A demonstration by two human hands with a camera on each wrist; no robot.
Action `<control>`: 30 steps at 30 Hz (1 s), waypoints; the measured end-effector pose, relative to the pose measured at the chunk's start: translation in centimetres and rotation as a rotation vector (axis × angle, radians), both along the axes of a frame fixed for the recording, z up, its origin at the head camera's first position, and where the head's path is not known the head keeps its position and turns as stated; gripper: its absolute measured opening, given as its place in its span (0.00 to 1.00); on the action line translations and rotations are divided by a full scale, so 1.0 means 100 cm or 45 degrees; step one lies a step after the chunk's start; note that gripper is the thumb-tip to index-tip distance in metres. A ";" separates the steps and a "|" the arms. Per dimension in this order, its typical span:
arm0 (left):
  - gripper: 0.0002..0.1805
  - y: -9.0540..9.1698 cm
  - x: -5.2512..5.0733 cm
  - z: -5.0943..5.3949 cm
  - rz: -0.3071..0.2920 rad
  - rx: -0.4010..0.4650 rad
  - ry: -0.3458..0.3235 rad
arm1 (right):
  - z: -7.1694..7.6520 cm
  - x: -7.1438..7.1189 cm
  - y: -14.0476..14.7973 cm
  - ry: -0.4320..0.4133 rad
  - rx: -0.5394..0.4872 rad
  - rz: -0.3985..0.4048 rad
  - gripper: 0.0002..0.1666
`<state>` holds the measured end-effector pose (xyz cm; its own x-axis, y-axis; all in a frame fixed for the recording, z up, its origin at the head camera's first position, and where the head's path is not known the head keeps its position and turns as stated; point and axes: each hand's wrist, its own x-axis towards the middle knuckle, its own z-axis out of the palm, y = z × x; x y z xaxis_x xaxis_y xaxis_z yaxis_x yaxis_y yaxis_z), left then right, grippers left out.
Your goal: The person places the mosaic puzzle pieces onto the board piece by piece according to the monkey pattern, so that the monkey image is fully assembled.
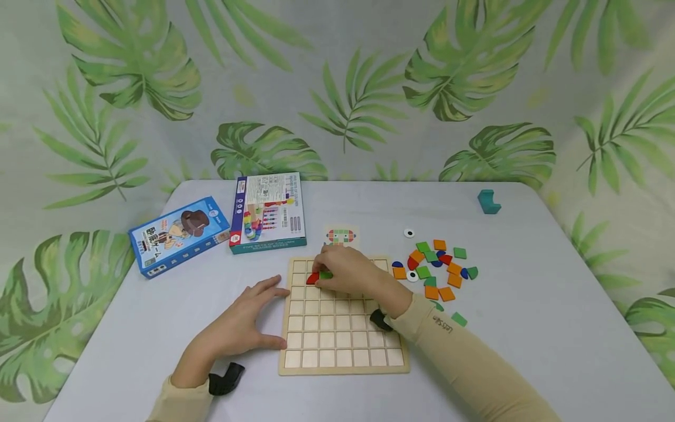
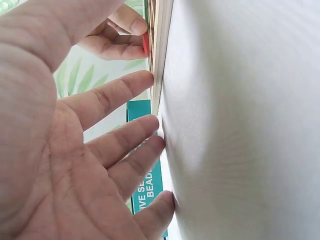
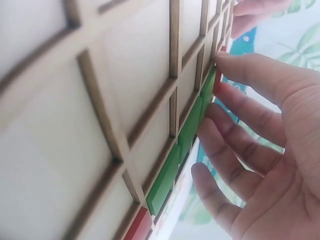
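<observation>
A wooden grid board (image 1: 327, 340) lies on the table in front of me. Near its upper left, my right hand (image 1: 348, 272) pinches a red piece with one curved edge (image 1: 313, 279) between thumb and forefinger. In the right wrist view, green square tiles (image 3: 163, 181) sit in a row of board cells, with another red piece (image 3: 137, 225) at the near end. My left hand (image 1: 234, 325) is spread along the board's left side, its thumb and a fingertip at the frame. The left wrist view shows its palm (image 2: 65, 165) holding nothing.
Loose orange, green, blue and red pieces (image 1: 447, 293) and white eye discs (image 1: 408, 233) lie right of the board. A small pattern card (image 1: 341, 236) is behind it. Two boxes, one blue (image 1: 179, 237) and one teal-edged (image 1: 268, 211), stand back left; a teal holder (image 1: 488, 202) sits far right.
</observation>
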<state>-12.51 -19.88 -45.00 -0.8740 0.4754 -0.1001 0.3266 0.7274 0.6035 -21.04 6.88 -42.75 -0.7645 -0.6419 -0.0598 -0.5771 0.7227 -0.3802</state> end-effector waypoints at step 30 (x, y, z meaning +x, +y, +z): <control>0.52 -0.002 0.000 -0.002 -0.026 0.006 -0.033 | 0.002 0.005 0.006 0.000 -0.014 -0.018 0.12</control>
<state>-12.52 -20.12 -45.19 -0.8614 0.4934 -0.1204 0.3253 0.7181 0.6153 -20.55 7.49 -42.59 -0.7735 -0.6316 -0.0530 -0.5667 0.7266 -0.3884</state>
